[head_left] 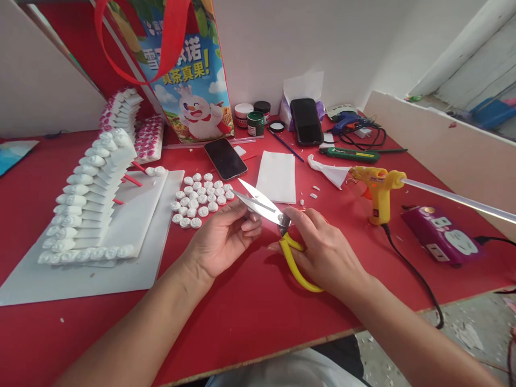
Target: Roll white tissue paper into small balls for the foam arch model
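Red table (242,317): right hand (326,252) grips open scissors (279,216); left hand (226,236) curls at their 10 o'clock, grip unclear; keep fingertips clear.

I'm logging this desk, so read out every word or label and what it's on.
"真茶真果!": on the printed bag.
"雪…诺": same bag, line above; its middle is hidden by the red handle.
Too small to read: print on the paint jars, glue gun, power strip.

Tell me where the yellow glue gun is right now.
In the head view the yellow glue gun stands on the red table, right of the right hand, beside the purple power strip.
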`<state>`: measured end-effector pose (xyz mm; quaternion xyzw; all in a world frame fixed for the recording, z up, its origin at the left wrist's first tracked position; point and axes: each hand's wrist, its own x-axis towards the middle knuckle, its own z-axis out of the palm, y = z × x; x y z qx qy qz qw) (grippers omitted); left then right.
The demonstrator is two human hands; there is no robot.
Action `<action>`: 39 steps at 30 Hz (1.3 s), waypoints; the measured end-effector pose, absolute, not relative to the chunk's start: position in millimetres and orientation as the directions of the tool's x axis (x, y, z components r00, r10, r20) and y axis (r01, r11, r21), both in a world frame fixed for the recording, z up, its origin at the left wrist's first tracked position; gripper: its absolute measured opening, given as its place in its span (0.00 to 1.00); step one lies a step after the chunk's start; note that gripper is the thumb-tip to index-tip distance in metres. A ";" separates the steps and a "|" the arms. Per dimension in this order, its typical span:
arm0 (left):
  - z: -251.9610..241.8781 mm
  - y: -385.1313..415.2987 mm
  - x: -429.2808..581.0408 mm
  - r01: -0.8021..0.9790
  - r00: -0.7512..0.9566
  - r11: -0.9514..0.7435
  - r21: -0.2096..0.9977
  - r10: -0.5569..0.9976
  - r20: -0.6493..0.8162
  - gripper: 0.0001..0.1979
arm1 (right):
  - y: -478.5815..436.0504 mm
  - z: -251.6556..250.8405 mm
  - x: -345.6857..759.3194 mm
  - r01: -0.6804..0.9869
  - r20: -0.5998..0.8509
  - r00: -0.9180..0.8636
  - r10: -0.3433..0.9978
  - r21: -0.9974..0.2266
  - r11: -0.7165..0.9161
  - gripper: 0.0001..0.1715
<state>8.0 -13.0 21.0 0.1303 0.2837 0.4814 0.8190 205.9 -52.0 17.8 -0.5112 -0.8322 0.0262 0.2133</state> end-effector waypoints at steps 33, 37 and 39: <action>13.6 -7.7 -7.0 -0.496 0.242 0.098 0.863 0.970 0.029 0.06 | -2.9 90.1 183.5 0.585 -0.021 -0.237 0.971 -0.801 0.126 0.14; 10.8 -7.2 -8.0 -0.398 0.192 0.020 0.917 0.980 0.062 0.05 | 4.8 62.7 173.9 0.070 -0.103 -0.325 0.940 -0.994 -0.085 0.18; 10.6 -7.4 -8.4 -0.351 0.198 0.005 0.936 0.978 0.069 0.04 | 5.0 51.8 172.9 -0.028 -0.091 -0.319 0.943 -0.994 -0.105 0.18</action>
